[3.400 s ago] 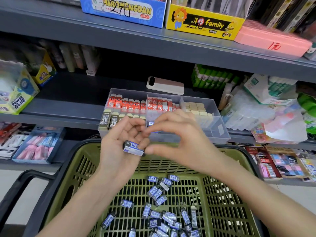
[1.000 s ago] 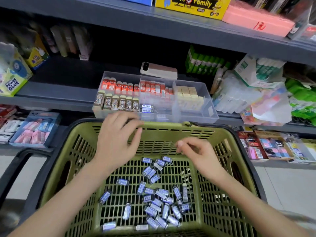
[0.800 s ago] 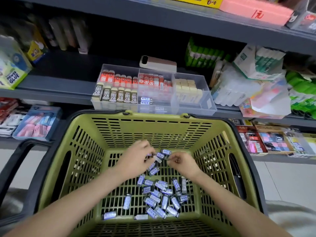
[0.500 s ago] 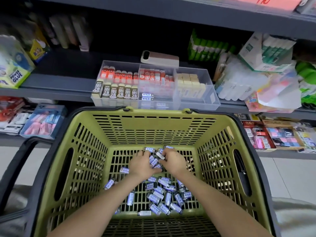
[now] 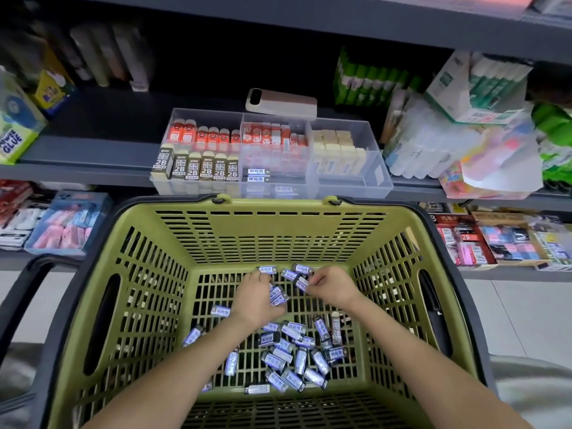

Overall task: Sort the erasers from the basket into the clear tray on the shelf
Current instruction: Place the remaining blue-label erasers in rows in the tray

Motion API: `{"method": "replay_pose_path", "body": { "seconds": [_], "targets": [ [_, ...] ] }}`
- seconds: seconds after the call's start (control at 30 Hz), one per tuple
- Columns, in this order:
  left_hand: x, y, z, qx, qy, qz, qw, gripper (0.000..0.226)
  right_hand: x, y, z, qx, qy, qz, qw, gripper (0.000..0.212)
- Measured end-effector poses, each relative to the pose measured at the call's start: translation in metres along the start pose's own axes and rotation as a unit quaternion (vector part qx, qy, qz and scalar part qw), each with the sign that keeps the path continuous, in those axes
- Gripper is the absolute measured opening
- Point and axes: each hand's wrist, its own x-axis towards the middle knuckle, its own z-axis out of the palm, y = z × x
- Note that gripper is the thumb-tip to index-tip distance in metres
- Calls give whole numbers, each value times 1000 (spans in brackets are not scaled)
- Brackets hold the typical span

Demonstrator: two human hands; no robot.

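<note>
Both my hands are down at the far end of the green basket (image 5: pixel 278 230). My left hand (image 5: pixel 258 297) is curled around blue-sleeved erasers, one showing at its fingertips (image 5: pixel 267 270) and more under the palm. My right hand (image 5: pixel 332 287) pinches another blue-sleeved eraser (image 5: pixel 301 283). Several loose erasers (image 5: pixel 297 357) lie on the basket floor nearer me. The clear tray (image 5: pixel 353 185) sits on the shelf just beyond the basket, its compartments holding rows of orange, 2B and cream erasers, with a few blue-sleeved ones (image 5: pixel 259 174) in the front middle compartment.
A beige phone-like box (image 5: pixel 281 103) lies behind the tray. Glue boxes (image 5: pixel 14 131) stand at the left, glue sticks and plastic bags (image 5: pixel 464 140) at the right. A lower shelf holds eraser display boxes (image 5: pixel 66 224). The basket's black handle (image 5: pixel 18 292) hangs at left.
Since the earliest frame both hands dropped from the tray into the basket, and more blue-sleeved erasers sit in the tray. In the last half second the fingers closed on erasers at the far end.
</note>
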Motion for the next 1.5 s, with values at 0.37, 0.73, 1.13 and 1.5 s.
{"method": "replay_pose_path", "body": {
  "seconds": [0.37, 0.73, 1.13, 1.5],
  "targets": [
    [-40, 17, -137, -428, 1, 49, 902, 35, -85, -90, -79, 282, 102, -180, 937, 16],
    [-32, 10, -242, -500, 276, 125, 811, 40, -15, -171, -117, -114, 286, -167, 937, 11],
    [-29, 4, -242, -509, 290, 165, 793, 40, 13, -181, -102, -339, 294, -110, 887, 20],
    [-27, -1, -243, -597, 243, 182, 743, 43, 4, -188, -105, -399, 207, -107, 887, 32]
  ]
}}
